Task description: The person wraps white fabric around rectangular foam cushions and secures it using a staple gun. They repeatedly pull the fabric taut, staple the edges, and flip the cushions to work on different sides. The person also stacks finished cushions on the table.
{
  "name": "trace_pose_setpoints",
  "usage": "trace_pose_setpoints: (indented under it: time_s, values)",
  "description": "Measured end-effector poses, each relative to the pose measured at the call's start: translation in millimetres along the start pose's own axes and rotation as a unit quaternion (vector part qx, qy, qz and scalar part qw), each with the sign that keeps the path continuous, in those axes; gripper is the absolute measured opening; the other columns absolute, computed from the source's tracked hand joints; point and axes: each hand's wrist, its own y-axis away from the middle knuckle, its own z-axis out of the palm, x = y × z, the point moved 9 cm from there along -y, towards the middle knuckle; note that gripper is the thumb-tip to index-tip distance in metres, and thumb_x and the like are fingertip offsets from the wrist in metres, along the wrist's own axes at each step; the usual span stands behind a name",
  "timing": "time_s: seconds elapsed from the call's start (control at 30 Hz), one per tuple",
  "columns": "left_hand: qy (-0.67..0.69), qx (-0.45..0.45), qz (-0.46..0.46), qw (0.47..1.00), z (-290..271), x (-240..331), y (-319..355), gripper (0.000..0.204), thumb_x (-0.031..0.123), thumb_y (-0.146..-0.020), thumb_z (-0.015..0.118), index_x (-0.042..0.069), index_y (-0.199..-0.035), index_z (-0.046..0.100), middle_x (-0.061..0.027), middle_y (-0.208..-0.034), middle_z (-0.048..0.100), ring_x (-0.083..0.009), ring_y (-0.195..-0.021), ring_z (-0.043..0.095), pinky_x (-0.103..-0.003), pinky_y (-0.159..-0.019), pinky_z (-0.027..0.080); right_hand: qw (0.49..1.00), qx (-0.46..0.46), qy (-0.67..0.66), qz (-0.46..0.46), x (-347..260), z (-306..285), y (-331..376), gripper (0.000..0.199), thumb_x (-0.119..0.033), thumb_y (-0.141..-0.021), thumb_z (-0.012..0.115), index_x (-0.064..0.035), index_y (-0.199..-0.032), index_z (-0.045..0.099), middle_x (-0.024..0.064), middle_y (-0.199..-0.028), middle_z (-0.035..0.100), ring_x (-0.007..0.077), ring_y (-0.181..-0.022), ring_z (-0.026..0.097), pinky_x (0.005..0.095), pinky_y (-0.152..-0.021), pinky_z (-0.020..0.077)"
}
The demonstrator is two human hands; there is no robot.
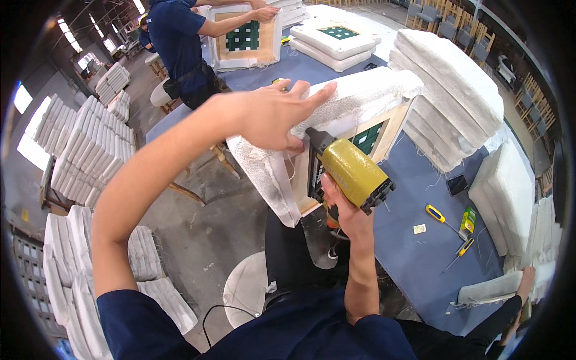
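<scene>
A padded chair seat (pixel 354 90) in white textured fabric stands tilted on edge before me, its wooden frame and green webbing (pixel 367 138) facing the right. Over its upper left side lies my left hand (pixel 270 117), fingers spread across the fabric and thumb bent round onto the underside, holding it. My right hand (pixel 345 207) is closed round the handle of a yellow and black staple gun (pixel 354 171). The gun's black nose is close beside my left thumb, at the fabric edge on the frame; whether it touches is unclear.
The blue-covered table (pixel 414 270) bears screwdrivers (pixel 443 217), a small green box (pixel 468 221) and a dark phone (pixel 457 185). Stacked cushions (pixel 444 96) rise at the right. A co-worker (pixel 180 45) handles another seat at the far left; another person's hand (pixel 527 282) shows lower right.
</scene>
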Motion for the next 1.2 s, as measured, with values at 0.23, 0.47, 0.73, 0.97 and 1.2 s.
trace_pose_setpoints:
  time_s: [0.23, 0.47, 0.73, 0.97, 1.2]
  values:
    - [0.492, -0.094, -0.051, 0.864, 11.7, -48.0, -11.8, 0.067, 0.051, -0.104, 0.048, 0.002, -0.151, 0.044, -0.0168, -0.146, 0.052, -0.0271, -0.129, 0.051, -0.036, -0.111, 0.038, 0.995, -0.015, -0.098, 0.0, 5.7, -0.2, 37.2, 0.017, -0.01, -0.095, 0.068, 0.0007, -0.108, 0.066, 0.0023, -0.083, 0.06, 0.0109, -0.071, 0.051, 0.0263, -0.065, 0.043]
    - [0.342, -0.066, -0.182, 0.92, 21.8, -44.4, 34.3, 0.07, 0.058, -0.107, 0.025, 0.009, -0.155, 0.035, -0.0179, -0.151, 0.048, -0.0374, -0.136, 0.047, -0.04, -0.114, 0.034, 0.965, 0.002, 0.226, -0.133, 3.2, 41.3, 48.1, 0.024, -0.006, -0.087, 0.077, -0.0003, -0.11, 0.072, 0.0124, -0.104, 0.073, 0.0271, -0.091, 0.069, 0.0358, -0.079, 0.0515]
    - [0.007, 0.062, -0.174, 0.983, -2.6, -17.9, 50.7, 0.054, 0.036, -0.105, 0.048, 0.011, -0.152, 0.036, -0.0276, -0.131, 0.055, -0.0456, -0.083, 0.066, -0.048, -0.08, 0.054, 0.996, -0.021, -0.085, -0.005, 21.7, 34.5, 13.0, 0.017, -0.011, -0.09, 0.076, 0.0008, -0.1, 0.07, 0.005, -0.084, 0.068, 0.0136, -0.074, 0.063, 0.0287, -0.066, 0.0478]
    - [-0.005, 0.075, -0.106, 0.992, 0.6, -17.7, 51.2, 0.067, 0.023, -0.099, 0.059, 0.017, -0.158, 0.028, -0.0203, -0.126, 0.056, -0.0384, -0.074, 0.067, -0.045, -0.07, 0.054, 0.976, -0.042, -0.209, 0.037, -0.3, 29.7, -2.2, 0.018, -0.015, -0.094, 0.074, -0.0003, -0.103, 0.068, 0.0017, -0.081, 0.064, 0.0102, -0.07, 0.058, 0.0255, -0.064, 0.0457]
    - [-0.008, 0.052, -0.087, 0.995, 0.1, -5.9, 49.6, 0.086, 0.016, -0.091, 0.066, 0.02, -0.162, 0.018, -0.0225, -0.13, 0.052, -0.0391, -0.077, 0.067, -0.047, -0.072, 0.054, 0.996, -0.037, -0.079, 0.005, 10.9, 33.3, 4.0, 0.027, -0.012, -0.088, 0.079, 0.0021, -0.109, 0.071, 0.0098, -0.099, 0.074, 0.0188, -0.087, 0.07, 0.032, -0.079, 0.0534]
